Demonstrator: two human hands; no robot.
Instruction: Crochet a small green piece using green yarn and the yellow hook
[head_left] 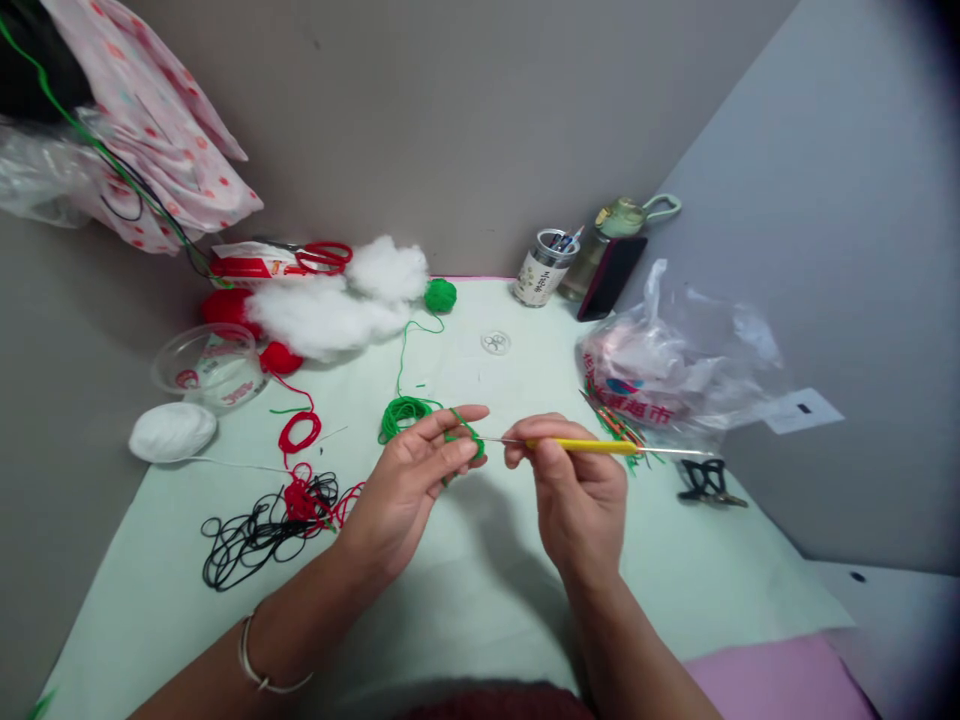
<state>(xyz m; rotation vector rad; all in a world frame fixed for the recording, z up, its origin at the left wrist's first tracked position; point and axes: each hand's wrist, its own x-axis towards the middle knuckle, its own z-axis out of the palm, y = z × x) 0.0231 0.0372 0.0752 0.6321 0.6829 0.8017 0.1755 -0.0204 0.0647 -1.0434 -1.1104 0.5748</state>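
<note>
The left hand point(409, 480) pinches a bit of green yarn point(463, 437) between its thumb and fingers, just over the pale green table point(480, 590); the right hand point(574, 490) is closed around a crochet hook point(592, 446) with a yellow handle, and the thin metal tip points at the green yarn in the left hand; the two hands are close together but do not touch; the yarn runs from the left hand to a loose green pile point(405, 412) just past that hand, then on to a small green ball point(440, 295) far behind it; left of the left hand lie tangled red yarn point(300, 432) and black cord point(247, 540), and farther left sits a white ball of yarn point(172, 431); white fluffy stuffing point(337, 305) lies far behind the left hand, with red scissors point(322, 257) near it; right of the right hand is a crinkly plastic bag point(675, 370), and a black clip point(705, 480) lies just past the end of the hook; a jar of pens point(544, 268) stands far behind the right hand.
</note>
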